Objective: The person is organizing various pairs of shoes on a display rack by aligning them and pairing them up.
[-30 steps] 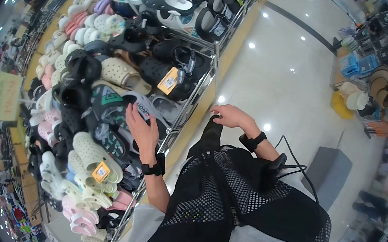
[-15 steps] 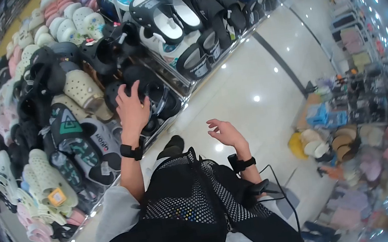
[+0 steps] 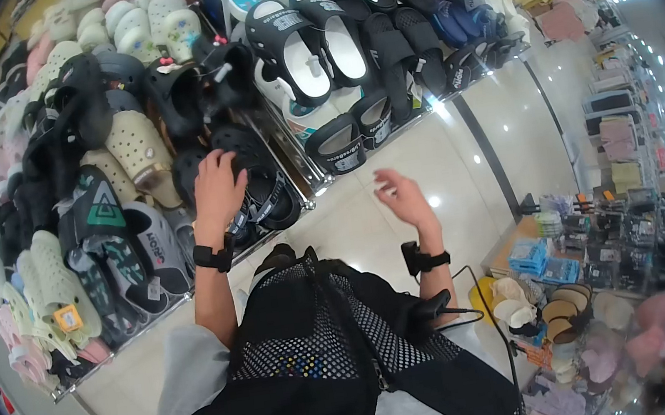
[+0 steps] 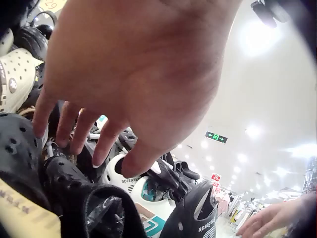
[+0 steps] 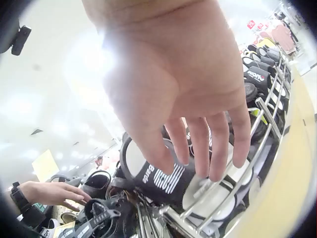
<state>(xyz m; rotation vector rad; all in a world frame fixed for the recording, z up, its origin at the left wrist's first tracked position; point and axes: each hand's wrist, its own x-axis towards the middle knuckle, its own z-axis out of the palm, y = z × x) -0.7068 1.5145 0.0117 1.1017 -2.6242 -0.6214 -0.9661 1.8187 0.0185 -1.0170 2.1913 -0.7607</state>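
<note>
My left hand (image 3: 219,190) is over a group of black clogs (image 3: 266,159) at the front of the shoe rack. In the left wrist view its fingers (image 4: 106,141) hang loosely extended above black clogs (image 4: 74,183), gripping nothing. A beige clog (image 3: 138,149) lies left of that hand, near a grey shoe (image 3: 154,243) with lettering. My right hand (image 3: 404,198) hovers over the floor in front of the rack, its fingers loose and holding nothing. Black slides with white insoles (image 3: 304,68) lie beyond it; their lettered straps show behind its fingers in the right wrist view.
A metal rail (image 5: 237,171) runs along the rack's front edge, and a divider (image 3: 283,151) separates two shoe sections. Pale clogs with an orange tag (image 3: 68,318) lie at the left. Hats (image 3: 566,311) and blue packets (image 3: 530,255) are displayed across the tiled floor (image 3: 459,149).
The view has turned and shifted rightward along the rack. My left hand has moved from the grey lettered shoe to the black clogs. The right hand has reached outward and its fingers have loosened.
</note>
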